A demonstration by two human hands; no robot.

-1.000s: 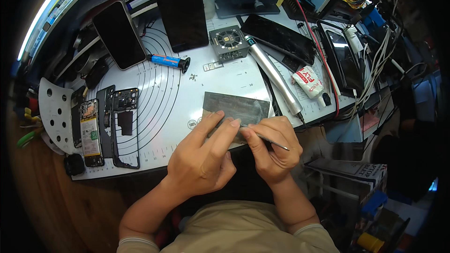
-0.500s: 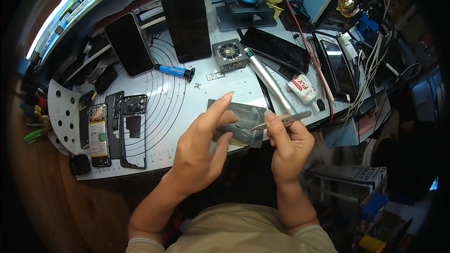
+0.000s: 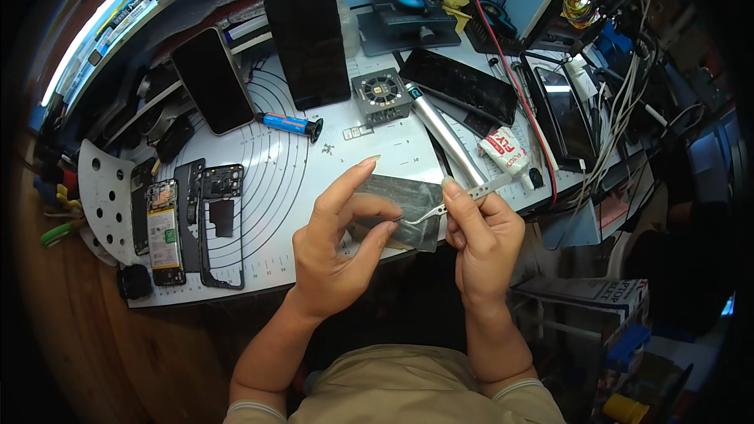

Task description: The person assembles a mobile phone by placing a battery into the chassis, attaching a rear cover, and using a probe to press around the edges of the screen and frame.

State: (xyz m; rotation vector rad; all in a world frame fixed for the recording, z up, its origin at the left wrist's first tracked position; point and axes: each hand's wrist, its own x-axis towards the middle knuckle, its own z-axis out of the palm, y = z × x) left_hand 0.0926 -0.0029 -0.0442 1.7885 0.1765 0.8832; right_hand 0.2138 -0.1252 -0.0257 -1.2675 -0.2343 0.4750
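Observation:
My left hand (image 3: 339, 245) holds a grey rectangular foil pouch (image 3: 399, 206) above the near edge of the white work mat (image 3: 314, 180), thumb and fingers pinching its left side, forefinger raised. My right hand (image 3: 481, 237) grips metal tweezers (image 3: 459, 198); their tips touch the pouch near my left thumb. A silver cylindrical tool (image 3: 444, 138) lies on the mat just beyond the hands.
An opened phone with its battery showing (image 3: 163, 229) and a black frame (image 3: 220, 220) lie at the left. Two dark phones (image 3: 308, 44) lean at the back, beside a blue-handled tool (image 3: 289, 123), a small square fan unit (image 3: 380, 96) and a white tube (image 3: 504, 152). Cables crowd the right side.
Both hands have lifted the pouch off the mat toward me. My left forefinger has risen and the tweezer tips have moved onto the pouch.

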